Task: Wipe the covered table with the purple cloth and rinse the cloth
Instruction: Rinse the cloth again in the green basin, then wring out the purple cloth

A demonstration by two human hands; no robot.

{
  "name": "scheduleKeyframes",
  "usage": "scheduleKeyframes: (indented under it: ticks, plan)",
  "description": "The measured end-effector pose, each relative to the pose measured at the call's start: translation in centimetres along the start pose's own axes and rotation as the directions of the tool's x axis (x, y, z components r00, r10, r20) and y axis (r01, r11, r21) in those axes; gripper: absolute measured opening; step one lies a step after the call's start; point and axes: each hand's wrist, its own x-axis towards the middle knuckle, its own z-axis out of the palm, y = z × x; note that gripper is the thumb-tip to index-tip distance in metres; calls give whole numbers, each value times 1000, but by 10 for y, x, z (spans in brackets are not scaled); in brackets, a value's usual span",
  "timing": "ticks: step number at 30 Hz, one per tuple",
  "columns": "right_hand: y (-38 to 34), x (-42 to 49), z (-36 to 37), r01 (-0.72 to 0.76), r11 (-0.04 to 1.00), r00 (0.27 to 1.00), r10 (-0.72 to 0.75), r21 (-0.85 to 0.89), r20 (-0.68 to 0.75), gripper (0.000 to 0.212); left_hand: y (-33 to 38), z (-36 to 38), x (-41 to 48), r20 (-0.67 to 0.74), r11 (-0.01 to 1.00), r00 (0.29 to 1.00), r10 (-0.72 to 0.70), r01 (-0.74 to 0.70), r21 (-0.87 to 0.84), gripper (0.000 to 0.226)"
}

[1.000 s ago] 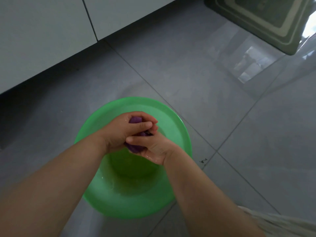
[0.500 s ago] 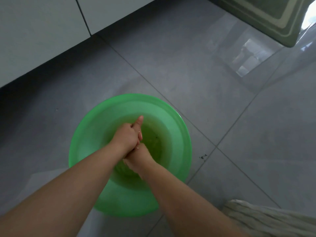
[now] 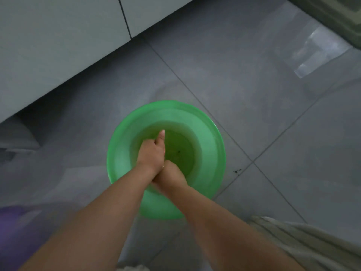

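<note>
Purple cloth is not visible at this moment: one second ago it was bunched between both hands above the green basin [image 3: 218, 145], and it is now hidden, presumably under the water [image 3: 181, 151] beneath them. Left hand [image 3: 151, 153] is lowered into the basin as a fist with the thumb pointing forward, right hand [image 3: 172, 175] is pressed against its near side with fingers out of sight, and whether either grips the cloth cannot be told. Judged finding: squeezing has given way to another dunk, so the rinse over the tiled floor [image 3: 254, 94] is in progress, not complete.
</note>
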Motion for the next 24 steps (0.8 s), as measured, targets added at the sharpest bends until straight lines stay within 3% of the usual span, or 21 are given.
scheduleKeyframes:
  ticks: [4, 8, 10, 14, 16, 20, 24]
  plan:
    - [-41, -56, -38, 5, 993, 998, 3, -115, 68, 30, 41, -33, -39, -69, 986, 991, -113, 103, -131, 58]
    - [-92, -117, -94, -20, 994, 999, 25, -112, 45, 29, 108, -79, -88, -66, 921, 978, -200, 164, -353, 60]
    - [-116, -151, -121, -32, 999, 999, 31, 27, 30, 30, 142, -106, -123, -43, 890, 971, -236, 198, -411, 60]
    - [-157, -232, -181, 23, 902, 995, -63, 432, 79, 60, 207, -158, -206, -1, 737, 950, -314, 243, -631, 33]
    - [-175, -276, -195, 29, 890, 989, -92, 455, 117, 54, 234, -181, -246, 26, 743, 971, -238, 199, -639, 24]
    - [-203, -366, -214, 15, 736, 992, -98, 677, 84, 54, 279, -223, -311, 69, 917, 998, -1, 29, -398, 9]
    - [-221, -482, -247, 194, 688, 979, -177, 700, -97, 54, 336, -249, -378, 296, 943, 906, 303, -241, -228, 18]
